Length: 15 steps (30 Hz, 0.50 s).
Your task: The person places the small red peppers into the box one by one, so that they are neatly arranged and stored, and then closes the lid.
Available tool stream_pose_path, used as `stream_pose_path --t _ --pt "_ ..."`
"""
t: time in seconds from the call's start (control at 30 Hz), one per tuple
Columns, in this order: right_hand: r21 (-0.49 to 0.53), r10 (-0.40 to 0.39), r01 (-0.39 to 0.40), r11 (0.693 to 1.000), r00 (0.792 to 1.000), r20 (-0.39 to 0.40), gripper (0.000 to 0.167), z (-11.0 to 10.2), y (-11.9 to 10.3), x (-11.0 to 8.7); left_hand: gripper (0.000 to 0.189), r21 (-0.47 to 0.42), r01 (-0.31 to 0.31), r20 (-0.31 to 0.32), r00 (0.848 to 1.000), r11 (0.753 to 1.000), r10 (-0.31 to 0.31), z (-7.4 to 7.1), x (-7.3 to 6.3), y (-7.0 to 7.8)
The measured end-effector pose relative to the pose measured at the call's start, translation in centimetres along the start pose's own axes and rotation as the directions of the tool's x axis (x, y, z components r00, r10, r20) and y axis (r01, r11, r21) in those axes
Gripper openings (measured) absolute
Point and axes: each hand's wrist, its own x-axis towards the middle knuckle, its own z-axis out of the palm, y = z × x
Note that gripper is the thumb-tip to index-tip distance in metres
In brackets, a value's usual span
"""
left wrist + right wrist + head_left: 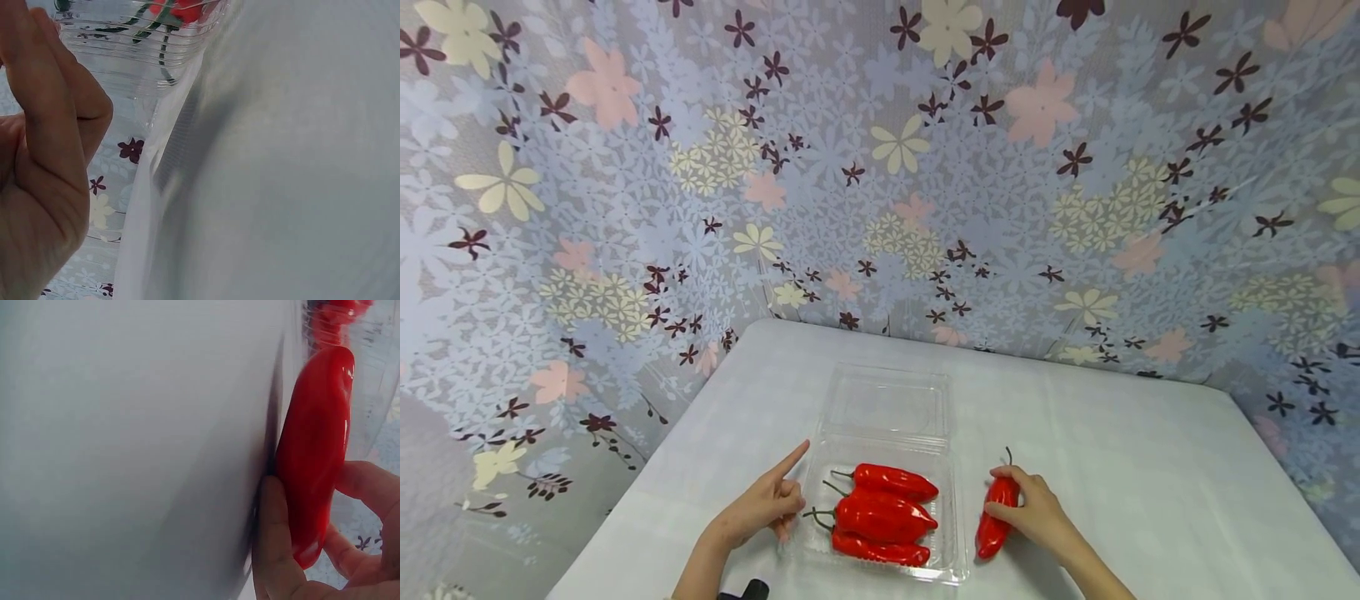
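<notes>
My right hand (1033,508) grips a red pepper (995,533) just right of a clear plastic clamshell box (959,525). In the right wrist view the thumb and fingers lie around one end of that pepper (315,437), close above the white surface. Several red peppers (883,515) with green stems lie side by side inside the box. Beside the box's left edge is my left hand (760,504), index finger straight and the other fingers bent, holding nothing. Whether it touches the box wall (144,62) I cannot tell.
The box's transparent lid (887,402) is folded back, away from me. Everything stands on a white-covered table (1112,467). A flower-patterned wall or curtain (880,167) rises behind the table. A small black object (754,590) shows at the bottom edge near my left wrist.
</notes>
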Motion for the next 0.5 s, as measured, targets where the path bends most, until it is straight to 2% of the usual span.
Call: stream_pose_path --t 0.17,0.3,0.4,0.5 --pt "0.069 0.023 -0.025 0.997 1.0 0.02 0.053 -0.9 -0.1 0.3 0.084 0.005 -0.001 -0.009 1.0 1.0 0.001 0.1 0.0 -0.1" --pt "0.145 -0.014 0.013 0.989 1.0 0.004 0.054 -2.6 -0.8 0.8 0.084 0.008 0.002 -0.017 1.0 1.0 -0.002 0.1 0.0 0.0" --pt "0.167 -0.1 0.103 0.98 0.995 -0.029 0.053 -3.9 -1.9 1.6 0.083 0.009 0.002 -0.022 1.0 1.0 -0.001 0.1 -0.1 0.0" --pt "0.114 -0.239 0.248 0.962 0.967 -0.085 0.052 -4.9 -3.3 2.2 0.084 0.011 0.003 -0.023 1.0 1.0 -0.003 0.1 0.0 0.0"
